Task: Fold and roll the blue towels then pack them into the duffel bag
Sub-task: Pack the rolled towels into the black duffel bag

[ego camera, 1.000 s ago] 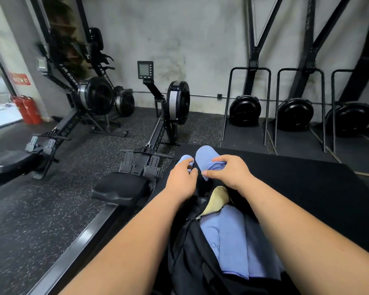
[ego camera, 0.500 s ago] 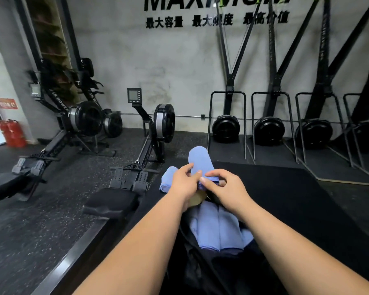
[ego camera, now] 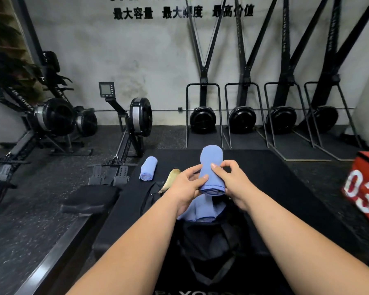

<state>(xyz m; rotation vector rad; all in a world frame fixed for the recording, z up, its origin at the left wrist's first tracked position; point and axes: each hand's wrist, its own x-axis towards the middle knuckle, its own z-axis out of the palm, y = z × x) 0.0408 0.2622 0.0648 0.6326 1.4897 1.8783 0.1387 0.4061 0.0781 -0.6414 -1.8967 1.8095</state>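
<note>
Two hands: left hand [ego camera: 185,188], right hand [ego camera: 232,184]. One bag [ego camera: 211,243]. Two rolled towels outside it: held towel [ego camera: 211,165], floor towel [ego camera: 148,168]; more inside, count unclear. One mat [ego camera: 275,177]. Three rowers [ego camera: 136,120]. Four ski machines [ego camera: 202,120]. One red box [ego camera: 364,188]

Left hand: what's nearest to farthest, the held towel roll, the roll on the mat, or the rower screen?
1. Held towel roll, gripped by the left hand.
2. Roll on the mat, to the left.
3. Rower screen, far back left.
</note>
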